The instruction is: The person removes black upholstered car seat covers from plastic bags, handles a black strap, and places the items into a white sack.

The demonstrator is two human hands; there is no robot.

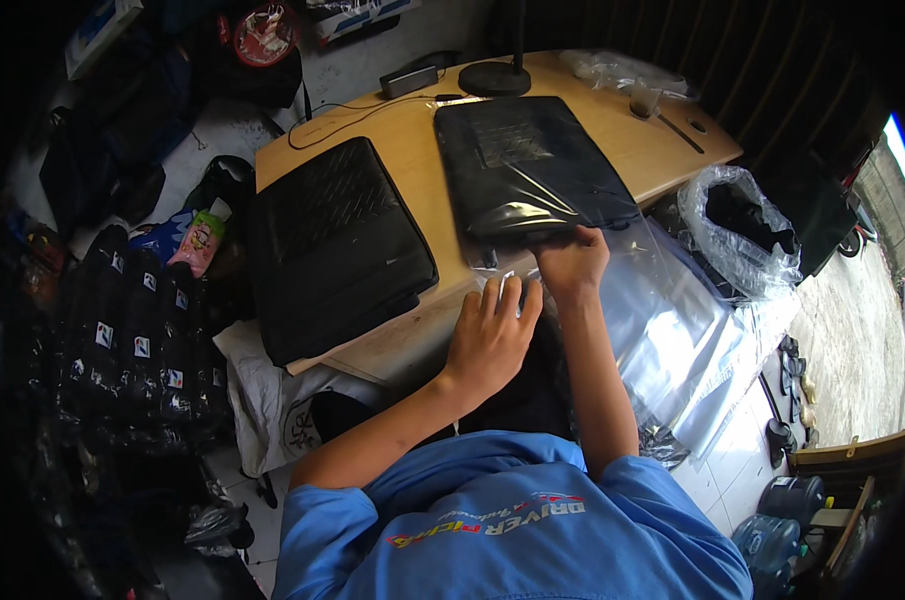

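Observation:
A flat black laptop bag in a clear plastic sleeve lies on the table, its near end at the table's front edge. My right hand grips that near end, thumb on top and fingers hidden underneath. Just left of it, my left hand has its fingers bent at the loose lower edge of the clear plastic sleeve; its thumb is hidden. A second black bag, with a ribbed upper panel and no plastic sleeve visible, rests to the left and overhangs the front edge.
On the wooden table are a black adapter with a cable, a round black stand and a clear cup. Clear plastic sheets hang at right beside an open plastic bag. Wrapped black goods stand left.

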